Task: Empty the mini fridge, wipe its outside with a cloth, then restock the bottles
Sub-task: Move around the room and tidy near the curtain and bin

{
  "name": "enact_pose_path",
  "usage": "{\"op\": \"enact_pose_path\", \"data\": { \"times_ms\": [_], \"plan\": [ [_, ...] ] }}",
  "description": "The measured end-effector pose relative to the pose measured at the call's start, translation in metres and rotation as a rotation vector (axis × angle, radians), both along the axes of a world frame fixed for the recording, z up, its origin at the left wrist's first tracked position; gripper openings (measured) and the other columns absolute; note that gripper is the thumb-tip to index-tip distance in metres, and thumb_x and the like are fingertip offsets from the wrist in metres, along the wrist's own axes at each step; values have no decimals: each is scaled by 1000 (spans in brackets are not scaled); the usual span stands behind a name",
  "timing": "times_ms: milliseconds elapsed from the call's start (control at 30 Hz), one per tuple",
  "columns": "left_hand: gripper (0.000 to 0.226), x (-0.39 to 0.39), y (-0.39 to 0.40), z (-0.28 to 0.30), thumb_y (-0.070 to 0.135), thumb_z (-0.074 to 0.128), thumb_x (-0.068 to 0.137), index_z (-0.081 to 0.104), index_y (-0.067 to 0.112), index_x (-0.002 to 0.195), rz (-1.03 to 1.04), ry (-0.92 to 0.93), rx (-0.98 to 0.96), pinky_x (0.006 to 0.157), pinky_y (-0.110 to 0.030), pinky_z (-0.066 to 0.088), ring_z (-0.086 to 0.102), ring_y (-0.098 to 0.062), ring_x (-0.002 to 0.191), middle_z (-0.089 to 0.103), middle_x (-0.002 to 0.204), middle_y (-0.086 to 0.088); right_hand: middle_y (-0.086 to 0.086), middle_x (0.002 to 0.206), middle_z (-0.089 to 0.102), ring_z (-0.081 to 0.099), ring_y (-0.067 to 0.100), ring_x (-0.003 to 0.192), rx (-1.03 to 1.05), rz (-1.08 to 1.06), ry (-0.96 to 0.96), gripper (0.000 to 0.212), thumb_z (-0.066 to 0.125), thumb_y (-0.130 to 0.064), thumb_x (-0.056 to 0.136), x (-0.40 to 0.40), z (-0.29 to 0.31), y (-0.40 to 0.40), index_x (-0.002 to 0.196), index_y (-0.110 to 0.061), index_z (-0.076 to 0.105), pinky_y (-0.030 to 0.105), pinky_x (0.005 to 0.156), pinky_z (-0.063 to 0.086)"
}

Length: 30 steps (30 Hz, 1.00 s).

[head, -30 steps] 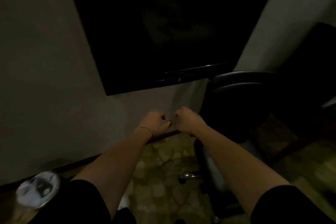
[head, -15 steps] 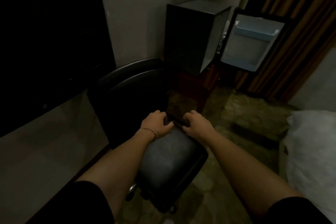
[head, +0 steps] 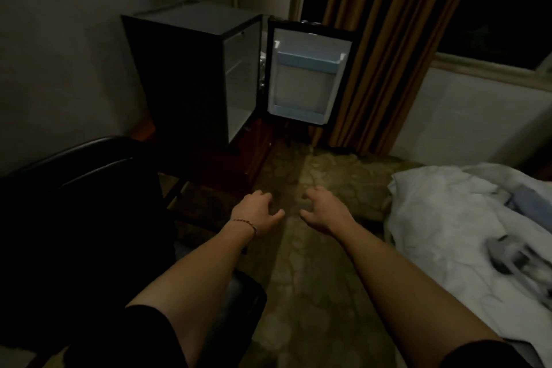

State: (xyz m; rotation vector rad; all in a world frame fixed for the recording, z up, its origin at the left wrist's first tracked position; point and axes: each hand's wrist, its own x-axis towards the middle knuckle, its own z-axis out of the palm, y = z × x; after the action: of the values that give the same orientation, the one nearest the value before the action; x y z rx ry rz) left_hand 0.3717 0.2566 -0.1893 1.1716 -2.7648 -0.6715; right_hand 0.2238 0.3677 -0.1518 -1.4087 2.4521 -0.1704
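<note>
A black mini fridge point(head: 179, 75) stands on a low wooden cabinet point(head: 239, 155) in the room's far corner. Its door point(head: 307, 81) is swung wide open to the right, showing pale door shelves with nothing on them. The part of the white interior that shows holds no bottles. Well short of the fridge, my left hand point(head: 254, 212) and my right hand point(head: 322, 210) hover side by side over the floor, fingers loosely curled and holding nothing. No cloth or bottle is in view.
A black office chair point(head: 83, 188) fills the near left. A bed with rumpled white bedding point(head: 463, 233) lies at the right. Brown curtains point(head: 388, 48) hang behind the fridge door. Patterned stone floor point(head: 313, 278) runs between chair and bed toward the fridge.
My view has swung right from the dark screen on the wall to the fridge corner. Both hands were close together, then on the chair; now they are apart and off it.
</note>
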Motion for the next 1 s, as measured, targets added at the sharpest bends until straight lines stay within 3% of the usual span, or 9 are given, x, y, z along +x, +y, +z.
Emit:
{"op": "enact_pose_path", "data": {
  "times_ms": [333, 600, 800, 1000],
  "plan": [
    [43, -258, -37, -1, 62, 51, 90, 58, 25, 111, -67, -26, 12, 82, -35, 53, 54, -15, 94, 51, 108, 3, 7, 141, 45, 48, 27, 129, 72, -27, -2, 53, 62, -38, 93, -262, -6, -26, 140, -19, 50, 38, 103, 46],
    [46, -424, -83, 10, 64, 52, 86, 59, 26, 110, -103, 14, -6, 79, -35, 53, 53, -14, 91, 51, 106, 5, 6, 138, 45, 50, 27, 125, 46, -49, -17, 52, 60, -40, 93, -419, -9, -56, 140, -20, 49, 40, 102, 46],
    [50, -540, -131, -2, 66, 50, 85, 59, 26, 113, -145, -9, -27, 83, -39, 53, 54, -16, 95, 54, 109, 4, 6, 138, 45, 50, 28, 125, 61, -41, -9, 52, 60, -40, 93, -528, -15, -111, 139, -19, 50, 42, 102, 46],
    [52, -676, -214, 3, 67, 48, 87, 58, 24, 115, -130, 20, -83, 83, -41, 51, 55, -21, 97, 55, 111, 1, 4, 130, 48, 56, 28, 116, 16, -44, 79, 48, 61, -40, 92, -657, 12, -194, 135, -20, 53, 44, 94, 51]
  ]
}}
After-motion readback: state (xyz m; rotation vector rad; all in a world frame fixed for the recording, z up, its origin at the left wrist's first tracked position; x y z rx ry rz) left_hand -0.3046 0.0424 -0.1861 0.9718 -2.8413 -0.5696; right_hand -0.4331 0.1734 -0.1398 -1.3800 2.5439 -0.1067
